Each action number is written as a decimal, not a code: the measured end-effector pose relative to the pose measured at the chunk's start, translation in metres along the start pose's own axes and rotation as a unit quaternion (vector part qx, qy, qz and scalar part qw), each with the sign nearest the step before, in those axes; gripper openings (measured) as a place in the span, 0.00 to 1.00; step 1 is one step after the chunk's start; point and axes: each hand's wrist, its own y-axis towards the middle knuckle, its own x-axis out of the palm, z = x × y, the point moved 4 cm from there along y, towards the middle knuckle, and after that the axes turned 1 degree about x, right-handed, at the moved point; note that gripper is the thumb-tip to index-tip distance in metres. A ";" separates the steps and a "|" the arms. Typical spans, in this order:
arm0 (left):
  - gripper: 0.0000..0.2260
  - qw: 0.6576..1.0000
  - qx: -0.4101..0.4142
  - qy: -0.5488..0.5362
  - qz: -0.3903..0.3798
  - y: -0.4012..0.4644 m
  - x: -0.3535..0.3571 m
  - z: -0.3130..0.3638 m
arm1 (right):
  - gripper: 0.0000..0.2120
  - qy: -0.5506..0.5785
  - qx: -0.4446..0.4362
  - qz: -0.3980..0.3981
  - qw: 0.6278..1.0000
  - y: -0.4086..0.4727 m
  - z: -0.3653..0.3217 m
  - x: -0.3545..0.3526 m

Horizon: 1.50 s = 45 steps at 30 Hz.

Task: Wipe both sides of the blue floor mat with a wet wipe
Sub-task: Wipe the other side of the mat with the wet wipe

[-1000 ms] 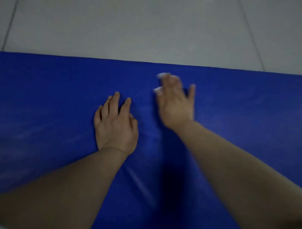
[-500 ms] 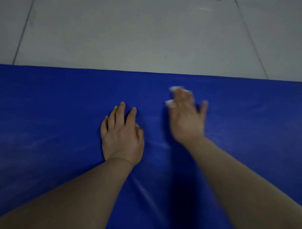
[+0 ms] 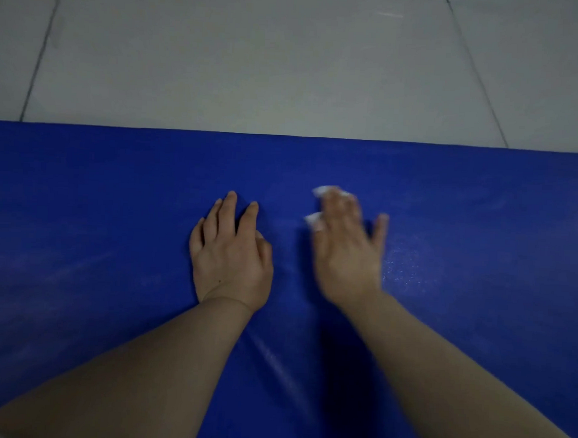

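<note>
The blue floor mat (image 3: 477,225) lies flat across the lower two thirds of the view, its far edge running straight from left to right. My left hand (image 3: 230,253) rests palm down on the mat with straight fingers. To its right, my right hand (image 3: 347,250) presses a white wet wipe (image 3: 321,205) flat against the mat; only bits of the wipe show past the fingertips. The right hand is blurred by motion. Faint damp streaks show on the mat near both hands.
Pale grey floor tiles (image 3: 270,61) with thin dark joints lie beyond the mat's far edge. The mat runs out of view at the left, right and bottom.
The view has tilted up, so the mat's far edge and both hands sit lower in frame. My right hand with the wipe has slid slightly back toward me and rightward; the left hand stays planted.
</note>
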 end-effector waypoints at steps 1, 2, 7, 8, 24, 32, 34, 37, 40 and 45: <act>0.21 1.000 -0.001 -0.003 0.011 0.000 0.001 0.000 | 0.28 -0.012 0.063 0.023 0.998 0.002 0.029 -0.008; 0.22 1.000 0.001 -0.003 0.013 0.000 0.002 -0.001 | 0.27 -0.020 0.133 0.020 0.991 0.002 0.058 -0.014; 0.22 1.000 0.002 0.006 0.007 0.000 0.002 -0.001 | 0.31 -0.041 0.162 0.039 0.985 -0.002 0.034 -0.008; 0.22 1.000 0.000 0.008 -0.001 -0.001 0.001 -0.001 | 0.32 -0.027 0.102 0.026 0.994 -0.005 0.004 -0.001; 0.23 0.999 -0.007 0.015 -0.034 0.001 -0.002 0.000 | 0.32 0.044 -0.008 -0.042 0.998 -0.025 -0.035 0.007; 0.24 1.000 -0.017 0.005 -0.026 0.000 -0.002 0.002 | 0.32 0.034 -0.092 -0.051 0.994 -0.040 -0.041 0.020; 0.23 1.000 -0.017 -0.013 -0.017 0.001 -0.002 0.001 | 0.32 0.030 -0.092 -0.047 0.994 -0.040 -0.043 0.021; 0.20 0.995 -0.008 -0.097 0.012 -0.001 -0.007 -0.004 | 0.28 0.026 -0.094 -0.034 0.995 -0.040 -0.043 0.019; 0.19 0.989 0.001 -0.146 0.027 -0.009 -0.015 -0.021 | 0.25 0.014 -0.099 -0.034 0.994 -0.040 -0.041 0.021; 0.23 1.000 0.011 -0.002 0.004 -0.022 -0.008 -0.033 | 0.26 -0.020 -0.106 -0.045 0.993 -0.040 -0.045 0.023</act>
